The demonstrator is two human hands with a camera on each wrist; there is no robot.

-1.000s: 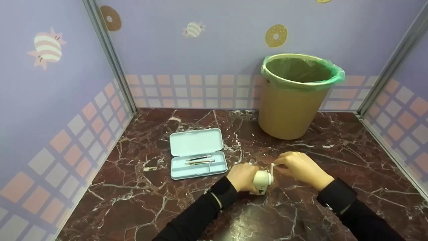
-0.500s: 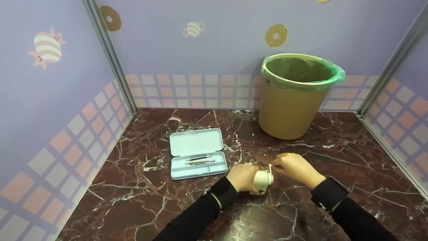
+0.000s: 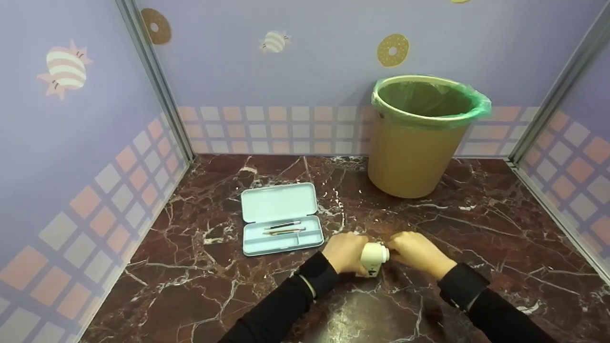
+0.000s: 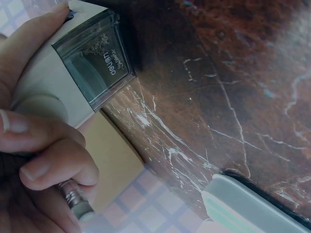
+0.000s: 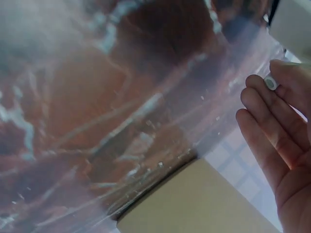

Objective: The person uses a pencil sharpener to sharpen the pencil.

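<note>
A cream hand-crank pencil sharpener (image 3: 371,259) stands on the marble table. My left hand (image 3: 344,252) grips it from the left; in the left wrist view its clear shavings drawer (image 4: 97,60) shows some shavings inside. Curled fingers of the same hand also hold a pencil (image 4: 77,201), of which only the metal ferrule and eraser end show. At the sharpener's right side, my right hand (image 3: 414,250) pinches the crank handle; the handle's round end (image 5: 270,83) peeks out between thumb and index finger in the right wrist view. Most of the crank is hidden by the hand.
Left of the hands lies an open light-blue pencil case (image 3: 279,200) with several pencils (image 3: 285,230) in its tray. A tan bin (image 3: 414,157) lined with a green bag (image 3: 479,107) stands at the back right. Patterned panels (image 3: 286,128) enclose the table's back and sides.
My right hand has turned the crank, moving left and toward me, so the crank arm is now behind the fingers. The left hand and sharpener have stayed in place.
</note>
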